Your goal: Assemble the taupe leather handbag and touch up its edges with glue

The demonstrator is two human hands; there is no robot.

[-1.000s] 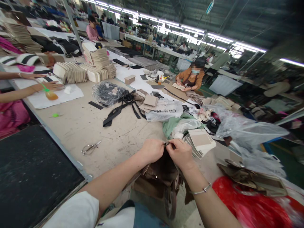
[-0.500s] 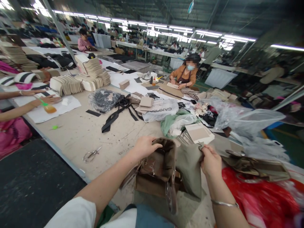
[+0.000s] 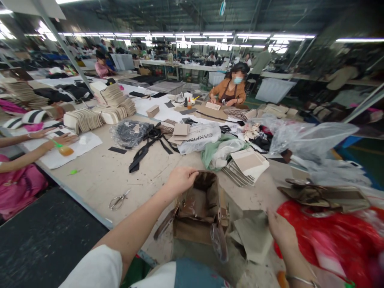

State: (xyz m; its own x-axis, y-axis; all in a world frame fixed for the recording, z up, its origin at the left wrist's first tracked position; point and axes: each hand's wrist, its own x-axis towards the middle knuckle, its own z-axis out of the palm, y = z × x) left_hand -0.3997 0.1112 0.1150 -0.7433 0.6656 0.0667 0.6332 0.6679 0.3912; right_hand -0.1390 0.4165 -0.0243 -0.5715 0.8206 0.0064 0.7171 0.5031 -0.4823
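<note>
A brown handbag [image 3: 192,231] stands on the table before me, its mouth open toward me and plastic-wrapped handles hanging at its sides. My left hand [image 3: 183,179] is closed on the bag's far upper rim, thumb and fingers pinching the edge. To the right of the bag, my right hand [image 3: 281,229] is closed on the edge of a grey-green piece of fabric [image 3: 253,236], which hangs folded beside the bag. The right fingertips are slightly blurred and partly hidden.
Scissors [image 3: 119,200] lie left of my left arm. Beyond the bag are stacked beige panels [image 3: 247,164] and a white printed plastic bag [image 3: 201,138]. A flat brown bag [image 3: 327,198] rests on red plastic [image 3: 306,228] at right. Co-workers sit at the left and across the table.
My right hand has drawn the fabric down and right, away from the handbag's mouth. The left hand stays on the rim. My view has tilted slightly.
</note>
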